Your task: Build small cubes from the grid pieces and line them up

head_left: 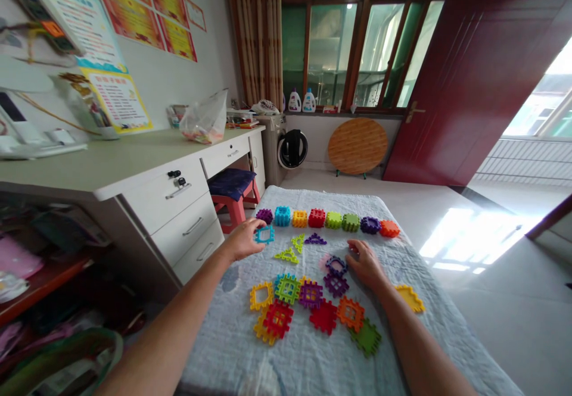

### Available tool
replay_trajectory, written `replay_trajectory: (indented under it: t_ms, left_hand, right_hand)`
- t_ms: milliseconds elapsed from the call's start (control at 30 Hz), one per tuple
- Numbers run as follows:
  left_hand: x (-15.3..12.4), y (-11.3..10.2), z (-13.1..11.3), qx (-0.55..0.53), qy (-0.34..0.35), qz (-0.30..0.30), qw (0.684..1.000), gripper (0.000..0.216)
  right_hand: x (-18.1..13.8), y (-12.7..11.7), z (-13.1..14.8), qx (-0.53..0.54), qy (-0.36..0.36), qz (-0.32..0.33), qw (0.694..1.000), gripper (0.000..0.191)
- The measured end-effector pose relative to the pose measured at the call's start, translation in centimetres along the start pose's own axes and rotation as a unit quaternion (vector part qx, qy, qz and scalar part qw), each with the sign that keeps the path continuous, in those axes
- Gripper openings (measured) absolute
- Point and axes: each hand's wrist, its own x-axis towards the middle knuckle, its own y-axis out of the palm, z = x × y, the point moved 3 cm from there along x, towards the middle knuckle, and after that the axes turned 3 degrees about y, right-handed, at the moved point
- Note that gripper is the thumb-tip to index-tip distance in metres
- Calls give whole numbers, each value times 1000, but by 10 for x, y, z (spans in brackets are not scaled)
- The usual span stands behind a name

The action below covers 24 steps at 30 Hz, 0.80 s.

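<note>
My left hand [243,239] grips a light-blue square frame piece [267,241] with notched edges, holding it by its left side. My right hand [364,262] rests on the cloth with fingers apart, just right of a dark purple frame piece [343,264]. A purple window piece [336,285] lies below that frame. Green triangle pieces [298,242] and a purple triangle [315,239] sit between my hands. Nearer to me are loose notched pieces: a green one [287,289], a red window piece [277,318], a yellow frame [252,296], and an orange window piece [351,313].
A row of coloured blocks [317,218] stands across the far part of the cloth-covered table [236,348]. One yellow piece [410,299] lies beside my right forearm. On the left is a desk [147,164] with drawers; a stool [235,184] is tucked there.
</note>
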Motion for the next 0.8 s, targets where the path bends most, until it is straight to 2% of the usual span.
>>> replay_trajectory:
  t_ms: [133,267,367,567,800]
  left_hand:
    - [46,-4,-11,85,18,-14,996,48]
    - [89,1,-14,106,2,1,994,50]
    - [110,5,-11,117,-13,18,993,52]
    - [126,16,-2,140,-29,54,988,51]
    - [125,19,-1,156,-27,62,986,61]
  right_hand:
    - [0,0,0,2,-1,4,1000,39]
    - [0,0,-1,7,4,-3,1000,38]
    - [0,0,-1,10,9,-3,1000,38]
    - [0,-1,0,10,5,-1,1000,37]
    - [0,-2,3,4,2,7,1000,37]
